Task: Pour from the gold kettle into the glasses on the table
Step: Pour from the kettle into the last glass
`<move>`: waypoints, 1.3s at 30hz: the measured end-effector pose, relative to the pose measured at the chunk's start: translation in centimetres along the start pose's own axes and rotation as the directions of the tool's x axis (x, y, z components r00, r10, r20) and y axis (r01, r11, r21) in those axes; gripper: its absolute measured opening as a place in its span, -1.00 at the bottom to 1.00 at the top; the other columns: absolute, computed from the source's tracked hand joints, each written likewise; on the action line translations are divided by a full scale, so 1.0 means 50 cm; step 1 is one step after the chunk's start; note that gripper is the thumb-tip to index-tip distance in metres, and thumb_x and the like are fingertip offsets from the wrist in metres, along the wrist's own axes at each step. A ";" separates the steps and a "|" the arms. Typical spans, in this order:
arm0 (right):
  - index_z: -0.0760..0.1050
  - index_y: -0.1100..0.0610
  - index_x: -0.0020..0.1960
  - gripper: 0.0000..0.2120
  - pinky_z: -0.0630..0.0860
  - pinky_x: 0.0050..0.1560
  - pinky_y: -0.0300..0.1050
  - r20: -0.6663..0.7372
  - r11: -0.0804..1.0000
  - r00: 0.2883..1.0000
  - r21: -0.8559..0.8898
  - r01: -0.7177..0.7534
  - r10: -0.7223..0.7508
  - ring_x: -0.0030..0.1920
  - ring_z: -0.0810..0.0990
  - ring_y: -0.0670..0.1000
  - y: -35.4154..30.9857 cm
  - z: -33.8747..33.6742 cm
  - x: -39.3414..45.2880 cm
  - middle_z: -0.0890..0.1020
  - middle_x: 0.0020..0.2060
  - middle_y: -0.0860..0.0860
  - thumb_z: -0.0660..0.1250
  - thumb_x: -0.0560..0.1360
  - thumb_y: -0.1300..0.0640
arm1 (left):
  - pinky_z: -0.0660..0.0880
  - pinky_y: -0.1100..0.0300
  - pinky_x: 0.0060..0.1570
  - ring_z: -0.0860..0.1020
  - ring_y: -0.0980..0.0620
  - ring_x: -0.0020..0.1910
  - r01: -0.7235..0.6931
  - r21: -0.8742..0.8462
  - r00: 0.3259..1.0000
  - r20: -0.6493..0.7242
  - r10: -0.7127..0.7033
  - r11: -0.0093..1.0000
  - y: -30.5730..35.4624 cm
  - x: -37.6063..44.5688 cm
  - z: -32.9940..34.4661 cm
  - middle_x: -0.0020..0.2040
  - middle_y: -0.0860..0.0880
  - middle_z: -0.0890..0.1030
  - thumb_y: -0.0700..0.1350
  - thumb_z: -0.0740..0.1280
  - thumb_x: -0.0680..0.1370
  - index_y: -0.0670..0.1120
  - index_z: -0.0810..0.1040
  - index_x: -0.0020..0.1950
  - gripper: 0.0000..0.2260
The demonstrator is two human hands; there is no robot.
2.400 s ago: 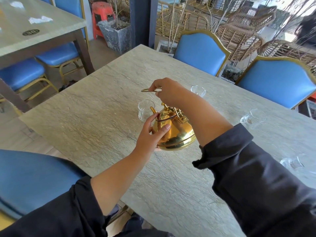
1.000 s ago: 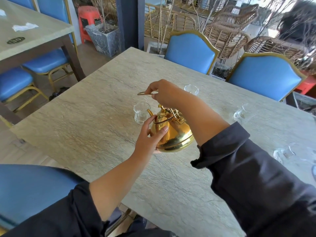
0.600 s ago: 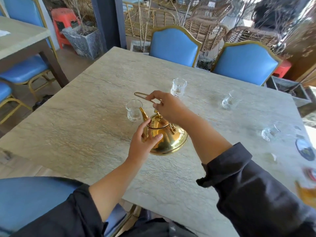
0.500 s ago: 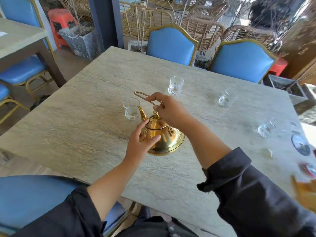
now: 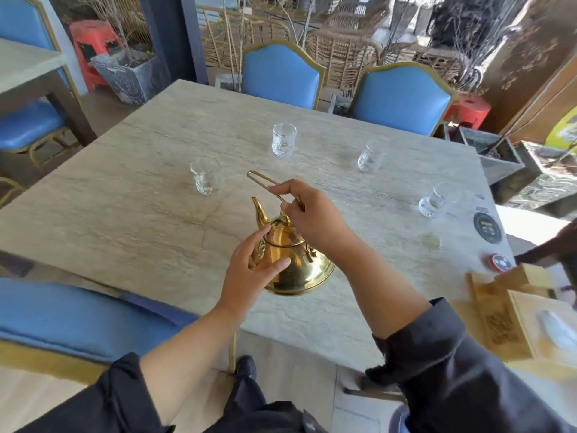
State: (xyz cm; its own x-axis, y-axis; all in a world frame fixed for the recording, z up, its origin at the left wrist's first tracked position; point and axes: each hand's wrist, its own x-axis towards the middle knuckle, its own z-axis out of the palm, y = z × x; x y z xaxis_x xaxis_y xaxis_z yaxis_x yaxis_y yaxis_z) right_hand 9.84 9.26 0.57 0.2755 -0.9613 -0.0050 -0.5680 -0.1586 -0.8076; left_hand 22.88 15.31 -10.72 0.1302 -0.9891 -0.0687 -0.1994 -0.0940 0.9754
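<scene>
The gold kettle [image 5: 296,264] hangs a little above the stone table [image 5: 125,214], near its front edge, spout pointing away to the left. My right hand [image 5: 312,214] grips its thin wire handle. My left hand [image 5: 253,270] rests on the kettle's left side, fingers by the lid. Several clear glasses stand upright on the table: one [image 5: 205,175] just beyond the spout to the left, one [image 5: 283,140] farther back, one [image 5: 370,155] at the right, and one [image 5: 435,200] at the far right.
Two blue chairs [image 5: 282,75] [image 5: 402,100] stand at the far side and one [image 5: 78,317] at the near left. A wooden tissue box [image 5: 512,317] and round coasters [image 5: 487,228] lie at the right edge. Another person's dark sleeve [image 5: 559,245] enters from the right.
The kettle has swung back from the left glass and levelled; its spout is now clear of the rim. My view has turned right, showing more glasses and the tissue box.
</scene>
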 end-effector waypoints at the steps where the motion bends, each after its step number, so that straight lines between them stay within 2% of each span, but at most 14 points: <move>1: 0.51 -0.03 0.20 -0.72 0.33 -0.36 -0.13 -0.008 1.000 1.000 -0.006 -0.008 0.008 -0.45 0.33 0.00 0.008 -0.010 -0.020 0.31 -0.51 -0.06 0.19 0.57 0.22 | 0.29 0.57 0.02 0.34 0.39 0.28 -0.001 0.000 1.000 0.006 0.001 1.000 0.002 -0.016 0.016 0.41 0.19 0.40 0.05 0.51 0.44 0.24 0.41 0.42 -0.42; 4: 0.53 -0.06 0.17 -0.72 0.34 -0.38 -0.15 -0.045 0.999 0.998 -0.011 -0.046 0.046 -0.45 0.36 0.01 0.036 -0.040 -0.074 0.33 -0.51 -0.06 0.19 0.56 0.21 | 0.29 0.64 -0.06 0.34 0.44 0.24 0.003 0.003 0.999 0.053 -0.003 1.000 0.007 -0.060 0.064 0.40 0.21 0.40 0.05 0.50 0.44 0.25 0.41 0.41 -0.43; 8: 0.54 -0.03 0.17 -0.70 0.41 -0.36 -0.12 -0.086 0.995 0.991 0.005 -0.100 0.100 -0.43 0.46 0.07 0.065 -0.086 -0.132 0.48 -0.47 0.01 0.18 0.55 0.24 | 0.27 0.52 0.00 0.34 0.41 0.25 -0.004 0.022 0.992 0.126 0.001 1.000 0.013 -0.098 0.121 0.41 0.22 0.40 0.10 0.49 0.44 0.30 0.39 0.40 -0.44; 11: 0.54 -0.04 0.14 -0.71 0.41 -0.35 -0.12 -0.124 0.991 0.984 -0.001 -0.132 0.131 -0.41 0.48 0.10 0.082 -0.120 -0.155 0.61 -0.33 0.11 0.18 0.55 0.25 | 0.25 0.47 0.05 0.34 0.25 0.35 -0.013 0.024 0.982 0.187 0.008 1.000 0.024 -0.104 0.158 0.42 0.21 0.40 0.14 0.48 0.43 0.32 0.38 0.41 -0.43; 14: 0.54 -0.04 0.13 -0.72 0.41 -0.36 -0.11 -0.166 0.988 0.975 -0.028 -0.152 0.146 -0.42 0.50 0.12 0.095 -0.156 -0.165 0.69 -0.12 0.17 0.19 0.54 0.23 | 0.29 0.37 0.10 0.34 0.24 0.32 -0.028 0.016 0.970 0.244 0.023 0.999 0.046 -0.098 0.189 0.38 0.25 0.40 0.15 0.47 0.45 0.31 0.37 0.41 -0.44; 17: 0.54 0.03 0.17 -0.72 0.46 -0.37 -0.10 -0.181 0.985 0.970 -0.024 -0.170 0.163 -0.44 0.49 0.10 0.099 -0.189 -0.163 0.66 0.04 0.03 0.18 0.56 0.24 | 0.36 0.20 0.25 0.35 0.22 0.31 -0.031 0.013 0.958 0.285 0.026 0.999 0.066 -0.085 0.216 0.26 0.34 0.39 0.15 0.45 0.46 0.32 0.36 0.39 -0.47; 19: 0.54 0.06 0.19 -0.72 0.45 -0.40 -0.13 -0.192 0.984 0.967 -0.035 -0.177 0.167 -0.46 0.46 0.09 0.100 -0.207 -0.155 0.62 -0.07 -0.07 0.18 0.56 0.26 | 0.38 0.14 0.28 0.37 0.18 0.31 -0.025 0.012 0.954 0.298 0.020 1.000 0.073 -0.072 0.231 0.26 0.32 0.40 0.15 0.45 0.46 0.31 0.37 0.39 -0.47; 23: 0.55 0.08 0.20 -0.73 0.46 -0.42 -0.17 -0.186 0.976 0.967 -0.093 -0.195 0.176 -0.51 0.42 -0.02 0.099 -0.229 -0.127 0.54 -0.19 -0.10 0.20 0.57 0.26 | 0.34 0.40 0.00 0.37 0.26 0.17 -0.005 -0.022 0.943 0.332 0.012 1.000 0.089 -0.057 0.249 0.14 0.38 0.38 0.14 0.43 0.48 0.27 0.35 0.42 -0.46; 26: 0.55 0.05 0.20 -0.73 0.39 -0.41 -0.25 -0.165 0.966 0.970 -0.160 -0.204 0.178 -0.45 0.39 -0.16 0.093 -0.233 -0.100 0.50 -0.07 -0.06 0.21 0.57 0.24 | 0.49 0.17 0.18 0.39 0.20 0.18 0.028 -0.060 0.940 0.340 -0.006 0.998 0.090 -0.045 0.254 0.17 0.30 0.43 0.16 0.42 0.48 0.31 0.35 0.40 -0.48; 28: 0.56 0.06 0.19 -0.73 0.47 -0.39 -0.15 -0.146 0.958 0.971 -0.187 -0.215 0.190 -0.46 0.46 -0.03 0.085 -0.233 -0.084 0.54 -0.02 -0.04 0.20 0.56 0.24 | 0.53 0.00 0.22 0.45 0.11 0.26 0.064 -0.089 0.937 0.348 -0.029 0.994 0.092 -0.039 0.254 0.32 0.14 0.46 0.20 0.44 0.45 0.36 0.36 0.35 -0.49; 30: 0.57 0.05 0.17 -0.72 0.56 -0.33 -0.02 -0.128 0.951 0.970 -0.208 -0.229 0.206 -0.41 0.54 0.09 0.079 -0.234 -0.068 0.61 0.05 0.06 0.19 0.56 0.25 | 0.61 0.18 0.03 0.53 0.05 0.24 0.105 -0.143 0.933 0.356 -0.048 0.984 0.100 -0.037 0.253 0.41 0.02 0.45 0.17 0.46 0.44 0.36 0.38 0.33 -0.50; 32: 0.57 0.06 0.18 -0.72 0.57 -0.36 -0.03 -0.110 0.944 0.971 -0.232 -0.235 0.214 -0.41 0.55 0.11 0.073 -0.235 -0.054 0.62 0.04 0.13 0.19 0.56 0.26 | 0.60 0.33 -0.15 0.60 0.06 0.16 0.131 -0.171 0.931 0.361 -0.062 0.977 0.105 -0.031 0.251 0.39 -0.03 0.48 0.14 0.47 0.44 0.35 0.40 0.31 -0.52; 36: 0.57 0.11 0.19 -0.72 0.50 -0.43 -0.10 -0.074 0.932 0.972 -0.275 -0.236 0.224 -0.50 0.50 0.07 0.062 -0.234 -0.027 0.63 0.07 0.16 0.19 0.56 0.28 | 0.64 0.03 0.03 0.64 0.03 0.14 0.180 -0.194 0.915 0.392 -0.092 0.964 0.107 -0.018 0.249 0.37 -0.03 0.51 0.22 0.48 0.37 0.52 0.43 0.14 -0.59; 39: 0.57 0.12 0.20 -0.71 0.51 -0.41 -0.10 -0.050 0.920 0.968 -0.302 -0.250 0.246 -0.45 0.52 0.10 0.053 -0.231 -0.011 0.63 -0.02 0.16 0.18 0.57 0.29 | 0.67 0.02 -0.13 0.69 0.11 -0.03 0.236 -0.212 0.905 0.404 -0.135 0.948 0.110 -0.011 0.246 0.34 -0.01 0.54 0.17 0.47 0.43 0.46 0.42 0.19 -0.59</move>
State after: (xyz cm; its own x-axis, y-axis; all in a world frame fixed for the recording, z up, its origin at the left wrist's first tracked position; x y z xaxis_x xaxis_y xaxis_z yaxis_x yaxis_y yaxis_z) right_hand -0.79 6.77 5.26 0.0878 -0.9808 -0.1740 -0.8258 0.0260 -0.5634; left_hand 9.77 13.96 -7.88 -0.2481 -0.9279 -0.2782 0.0480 -0.2986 0.9532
